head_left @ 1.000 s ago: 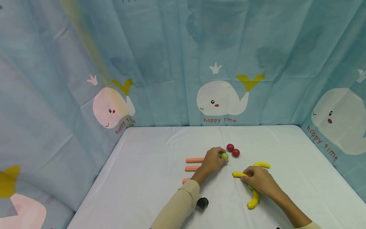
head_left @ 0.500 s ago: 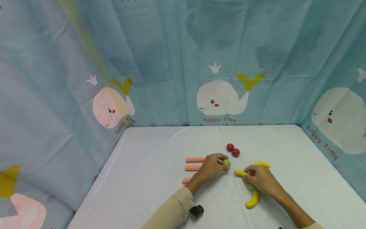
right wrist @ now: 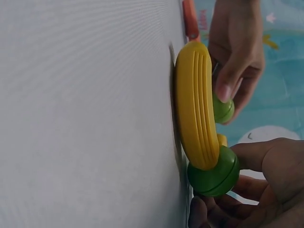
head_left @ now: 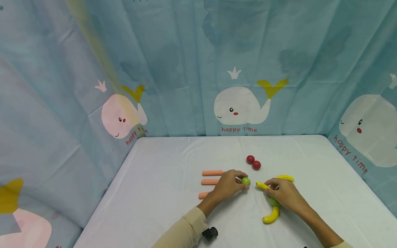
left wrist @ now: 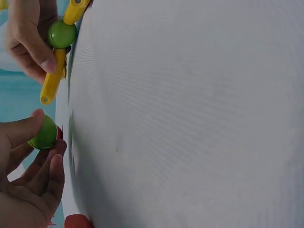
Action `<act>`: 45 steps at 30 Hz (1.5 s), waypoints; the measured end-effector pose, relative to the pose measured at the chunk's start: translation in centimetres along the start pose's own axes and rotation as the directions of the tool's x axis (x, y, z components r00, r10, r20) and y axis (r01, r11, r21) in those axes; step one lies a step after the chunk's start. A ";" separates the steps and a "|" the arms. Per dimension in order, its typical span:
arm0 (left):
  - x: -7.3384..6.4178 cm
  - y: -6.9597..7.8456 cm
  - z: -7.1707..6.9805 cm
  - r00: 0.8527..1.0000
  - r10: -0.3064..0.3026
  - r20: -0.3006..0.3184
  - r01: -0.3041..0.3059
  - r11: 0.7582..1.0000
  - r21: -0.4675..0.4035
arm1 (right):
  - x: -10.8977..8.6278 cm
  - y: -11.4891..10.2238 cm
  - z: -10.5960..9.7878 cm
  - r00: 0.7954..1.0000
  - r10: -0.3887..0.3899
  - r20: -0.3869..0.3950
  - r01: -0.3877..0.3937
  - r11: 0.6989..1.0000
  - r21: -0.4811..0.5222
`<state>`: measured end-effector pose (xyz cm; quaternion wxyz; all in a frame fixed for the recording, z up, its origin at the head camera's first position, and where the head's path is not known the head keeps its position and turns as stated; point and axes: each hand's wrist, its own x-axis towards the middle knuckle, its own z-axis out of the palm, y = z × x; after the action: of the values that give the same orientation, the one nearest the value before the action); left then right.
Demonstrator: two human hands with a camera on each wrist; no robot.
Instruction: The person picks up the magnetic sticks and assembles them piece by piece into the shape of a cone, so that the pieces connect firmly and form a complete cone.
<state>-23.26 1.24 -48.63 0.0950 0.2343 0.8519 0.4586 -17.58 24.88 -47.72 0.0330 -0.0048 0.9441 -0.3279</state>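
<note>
Left hand [head_left: 228, 186], pinching green ball [head_left: 246, 181], has neared right hand [head_left: 286, 193], which pinches yellow banana [head_left: 261, 185].

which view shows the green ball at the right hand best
The right wrist view: the green ball looks largest there, and its groove shows, though a curved yellow piece covers part of it. The left wrist view shows it smaller; in the head view it is tiny and partly hidden by the right hand.
</note>
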 end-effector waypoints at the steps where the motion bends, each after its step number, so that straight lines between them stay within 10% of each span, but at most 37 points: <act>1: 0.0 0.0 0.1 1.000 0.006 0.004 -0.006 1.000 -0.004 | 0.0 0.0 0.0 1.000 -0.001 0.000 0.001 1.000 0.004; 34: -0.1 0.1 1.3 1.000 0.006 0.020 -0.007 0.999 0.053 | 0.2 -0.3 0.2 0.999 -0.035 0.032 0.034 0.998 0.047; 45: -2.1 1.4 1.5 0.999 0.029 -0.028 -0.030 0.999 -0.026 | 0.0 -0.2 0.2 0.999 -0.034 0.027 0.033 0.999 0.025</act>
<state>-20.38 2.01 -48.44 0.0793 0.2392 0.8434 0.4744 -17.60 24.61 -47.74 0.0406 -0.0248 0.9392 -0.3401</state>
